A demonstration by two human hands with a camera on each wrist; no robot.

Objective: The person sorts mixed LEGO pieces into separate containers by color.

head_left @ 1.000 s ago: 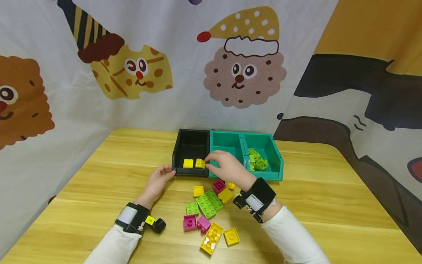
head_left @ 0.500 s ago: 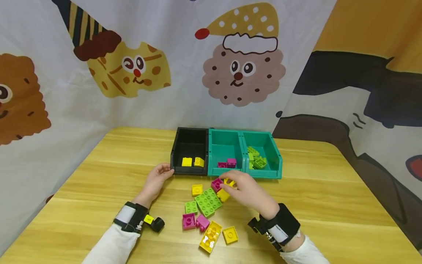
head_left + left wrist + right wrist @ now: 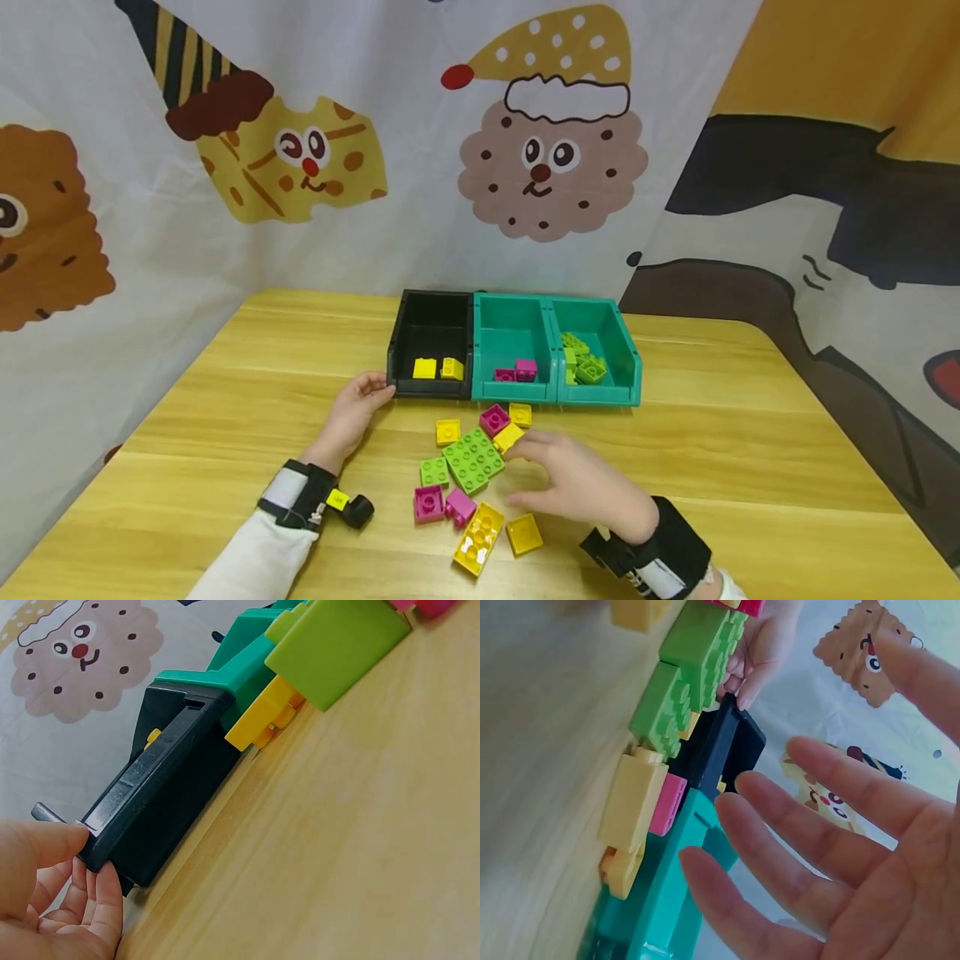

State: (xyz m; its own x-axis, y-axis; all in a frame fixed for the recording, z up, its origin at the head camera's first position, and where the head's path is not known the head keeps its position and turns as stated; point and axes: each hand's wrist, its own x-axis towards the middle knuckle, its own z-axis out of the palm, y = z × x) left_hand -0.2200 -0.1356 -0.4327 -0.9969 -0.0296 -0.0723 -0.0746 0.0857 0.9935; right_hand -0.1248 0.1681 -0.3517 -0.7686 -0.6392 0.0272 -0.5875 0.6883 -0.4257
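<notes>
My left hand (image 3: 354,417) pinches the front left corner of the black bin (image 3: 169,769), thumb on top and fingers under the rim. Two yellow bricks (image 3: 425,368) lie inside that bin. My right hand (image 3: 581,483) hovers right of the loose brick pile, fingers spread and holding nothing in the right wrist view. Closest to its fingertips is a yellow brick (image 3: 508,437), partly covered by them in the head view. Around it lie green bricks (image 3: 474,460), a magenta brick (image 3: 494,419) and a small yellow brick (image 3: 521,415). Nearer me are pink bricks (image 3: 430,504) and a long yellow brick (image 3: 478,540).
Joined to the black bin on its right are two teal bins. The middle teal bin (image 3: 513,321) holds two magenta bricks (image 3: 526,370); the right teal bin (image 3: 588,312) holds several green bricks (image 3: 590,368). A printed cloth (image 3: 420,250) hangs behind the wooden table (image 3: 750,433).
My right hand has come back from above the bins, over the pile, to its right side. Two magenta bricks in the middle bin are now uncovered. The left hand stays at the black bin.
</notes>
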